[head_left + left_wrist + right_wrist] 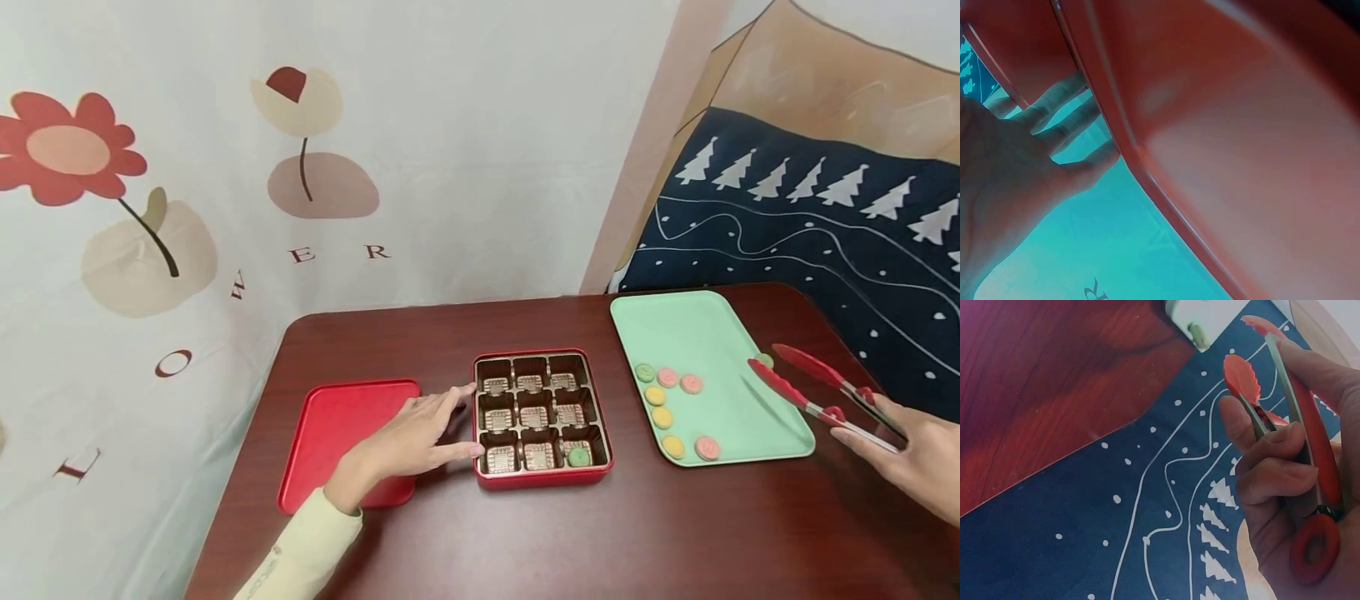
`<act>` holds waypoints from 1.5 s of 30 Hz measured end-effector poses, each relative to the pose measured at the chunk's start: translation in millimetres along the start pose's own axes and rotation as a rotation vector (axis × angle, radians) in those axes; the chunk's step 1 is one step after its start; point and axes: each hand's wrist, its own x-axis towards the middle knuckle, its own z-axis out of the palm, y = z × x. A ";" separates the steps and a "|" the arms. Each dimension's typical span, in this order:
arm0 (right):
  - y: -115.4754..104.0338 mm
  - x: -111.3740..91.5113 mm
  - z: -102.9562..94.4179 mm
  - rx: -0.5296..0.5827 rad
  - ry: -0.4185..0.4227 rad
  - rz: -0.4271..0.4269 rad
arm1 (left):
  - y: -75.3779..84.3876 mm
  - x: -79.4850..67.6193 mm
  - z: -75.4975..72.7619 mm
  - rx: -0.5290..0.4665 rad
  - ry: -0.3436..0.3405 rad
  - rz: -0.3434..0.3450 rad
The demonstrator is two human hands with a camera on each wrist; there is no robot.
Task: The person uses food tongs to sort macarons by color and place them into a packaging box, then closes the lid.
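Note:
My left hand [416, 433] touches the left side of a red box [543, 481] with its fingers and thumb extended. Inside the box is a dark insert of several square compartments; the front right one holds a green round candy [578, 457]. My right hand [926, 450] grips red-and-metal tongs [1310, 425], their red tips spread apart with nothing between them. In the head view the tips overlap the right edge of a mint green tray [675, 325], close to another green candy [764, 360]. The left wrist view shows the left hand's fingertips [1107, 152] at a red edge.
A red lid-like tray [352, 417] lies left of the box, partly behind the left hand. Pink candies [691, 383], yellow candies [662, 417] and one more green candy [644, 372] lie mostly along the mint tray's left side. Behind the brown table [480, 550] hangs patterned cloth.

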 end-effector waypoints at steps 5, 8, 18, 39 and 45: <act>2.2 -2.3 6.4 -0.005 -0.003 0.023 | 1.3 -1.0 -4.1 0.005 0.000 -0.001; 2.6 -1.2 8.6 -0.020 -0.035 0.046 | 3.8 -1.2 -6.3 0.008 -0.007 -0.005; 7.8 0.8 16.7 -0.022 0.018 0.009 | 5.9 -1.8 -4.6 0.007 -0.036 -0.029; 3.7 6.7 18.1 -0.026 0.031 -0.042 | 4.9 -1.2 -5.0 0.010 -0.042 -0.023; 1.0 8.2 17.4 0.010 0.045 -0.068 | 6.5 -2.2 -5.1 -0.003 -0.042 -0.037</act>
